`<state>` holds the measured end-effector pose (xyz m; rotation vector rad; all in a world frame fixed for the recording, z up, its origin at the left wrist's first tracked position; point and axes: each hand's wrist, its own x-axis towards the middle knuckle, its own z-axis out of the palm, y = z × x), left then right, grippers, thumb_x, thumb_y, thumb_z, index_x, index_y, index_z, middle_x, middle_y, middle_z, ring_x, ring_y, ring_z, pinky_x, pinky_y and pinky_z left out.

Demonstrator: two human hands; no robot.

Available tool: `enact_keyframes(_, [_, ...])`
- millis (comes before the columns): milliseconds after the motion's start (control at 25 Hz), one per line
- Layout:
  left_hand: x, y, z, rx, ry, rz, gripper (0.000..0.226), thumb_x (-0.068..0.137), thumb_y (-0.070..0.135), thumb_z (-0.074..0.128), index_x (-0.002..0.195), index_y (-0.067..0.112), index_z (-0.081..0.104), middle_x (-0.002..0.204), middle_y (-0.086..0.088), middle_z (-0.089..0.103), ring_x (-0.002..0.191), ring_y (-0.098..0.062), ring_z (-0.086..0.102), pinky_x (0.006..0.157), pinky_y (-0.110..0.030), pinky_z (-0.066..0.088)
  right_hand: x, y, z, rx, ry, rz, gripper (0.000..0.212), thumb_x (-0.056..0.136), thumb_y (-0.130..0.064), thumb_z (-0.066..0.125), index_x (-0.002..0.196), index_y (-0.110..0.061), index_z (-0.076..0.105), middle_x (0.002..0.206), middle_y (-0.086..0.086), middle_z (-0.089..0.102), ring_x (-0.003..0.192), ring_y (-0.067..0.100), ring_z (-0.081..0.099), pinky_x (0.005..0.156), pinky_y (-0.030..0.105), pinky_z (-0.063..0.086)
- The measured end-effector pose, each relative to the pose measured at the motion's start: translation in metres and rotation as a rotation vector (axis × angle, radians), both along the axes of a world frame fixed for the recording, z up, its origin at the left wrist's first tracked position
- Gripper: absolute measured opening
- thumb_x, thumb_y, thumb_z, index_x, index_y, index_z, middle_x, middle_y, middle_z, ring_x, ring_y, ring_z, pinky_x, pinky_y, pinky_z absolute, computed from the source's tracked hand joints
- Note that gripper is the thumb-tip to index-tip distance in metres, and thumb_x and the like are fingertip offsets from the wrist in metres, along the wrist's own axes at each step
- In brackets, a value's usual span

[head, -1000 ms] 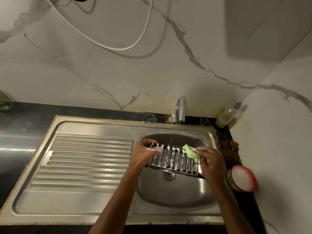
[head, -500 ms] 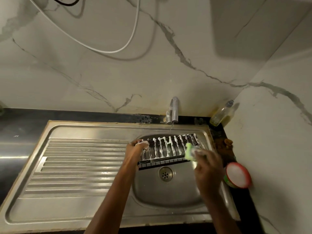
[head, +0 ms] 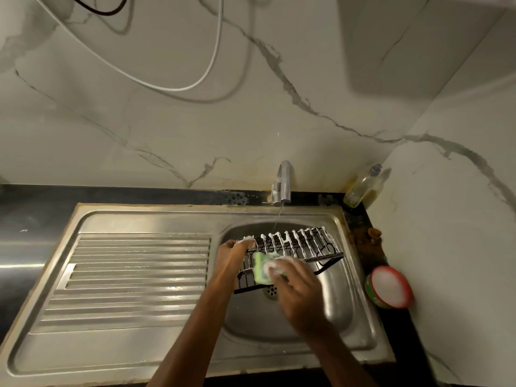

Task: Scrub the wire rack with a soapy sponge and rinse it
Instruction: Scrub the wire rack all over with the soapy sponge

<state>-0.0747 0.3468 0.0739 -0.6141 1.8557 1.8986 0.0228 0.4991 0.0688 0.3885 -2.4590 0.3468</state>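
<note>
A home kitchen is indicated by a stainless steel sink (head: 290,325) with ribbed drainboard (head: 134,275), a running tap (head: 283,181), marble-patterned wall panels (head: 167,121), a dark desk (head: 33,202) and an oil bottle (head: 361,187).

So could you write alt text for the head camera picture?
A person's right hand scrubs a foamy black wire rack with a green sponge over a steel sink, while the left hand holds the rack's end. The tap runs thinly.
</note>
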Motion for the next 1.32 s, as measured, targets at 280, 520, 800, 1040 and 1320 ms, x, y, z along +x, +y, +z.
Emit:
enact_keyframes(280, [-0.007, 0.003, -0.004, 0.024, 0.006, 0.052, 0.015, 0.093, 0.023, 0.067, 0.106, 0.017, 0.062, 0.101, 0.001, 0.062, 0.096, -0.016, 0.055, 0.090, -0.039, 0.042, -0.007, 0.040, -0.018, -0.263, -0.057, -0.352, 0.023, 0.096, -0.006, 0.056, 0.111, -0.001, 0.072, 0.118, 0.015, 0.069, 0.104, 0.026, 0.069, 0.071, 0.037, 0.063])
enact_keyframes(520, [-0.004, 0.008, -0.003, 0.020, 0.001, 0.033, 0.022, 0.093, 0.026, 0.067, 0.112, 0.015, 0.060, 0.101, 0.001, 0.062, 0.094, -0.015, 0.056, 0.089, -0.040, 0.043, -0.006, 0.000, 0.008, -0.049, 0.029, 0.052, 0.029, 0.100, -0.002, 0.048, 0.100, -0.001, 0.077, 0.107, 0.013, 0.074, 0.103, 0.027, 0.070, 0.090, 0.036, 0.058])
enact_keyframes(800, [-0.001, -0.008, -0.001, 0.024, 0.037, 0.036, 0.026, 0.083, 0.029, 0.068, 0.105, 0.016, 0.068, 0.098, -0.005, 0.070, 0.098, -0.027, 0.062, 0.098, -0.052, 0.051, -0.038, 0.093, 0.018, -0.248, -0.094, -0.506, 0.030, 0.078, 0.009, 0.053, 0.095, 0.001, 0.076, 0.095, 0.016, 0.075, 0.085, 0.034, 0.071, 0.075, 0.030, 0.054])
enact_keyframes(1040, [0.002, 0.012, 0.005, 0.028, 0.057, -0.006, 0.011, 0.099, 0.017, 0.062, 0.106, 0.009, 0.061, 0.100, -0.014, 0.068, 0.081, -0.020, 0.065, 0.062, -0.027, 0.052, -0.013, -0.028, -0.007, 0.045, 0.042, 0.011, 0.032, 0.100, -0.006, 0.044, 0.099, -0.002, 0.075, 0.107, 0.014, 0.074, 0.097, 0.029, 0.070, 0.081, 0.039, 0.059])
enact_keyframes(1320, [0.008, 0.001, -0.001, 0.047, 0.072, 0.016, 0.035, 0.081, 0.031, 0.071, 0.110, 0.012, 0.067, 0.109, -0.013, 0.072, 0.107, -0.030, 0.066, 0.098, -0.049, 0.053, -0.041, 0.087, 0.016, -0.010, -0.047, -0.446, 0.030, 0.083, -0.007, 0.049, 0.093, -0.002, 0.077, 0.091, 0.014, 0.076, 0.080, 0.032, 0.071, 0.067, 0.032, 0.056])
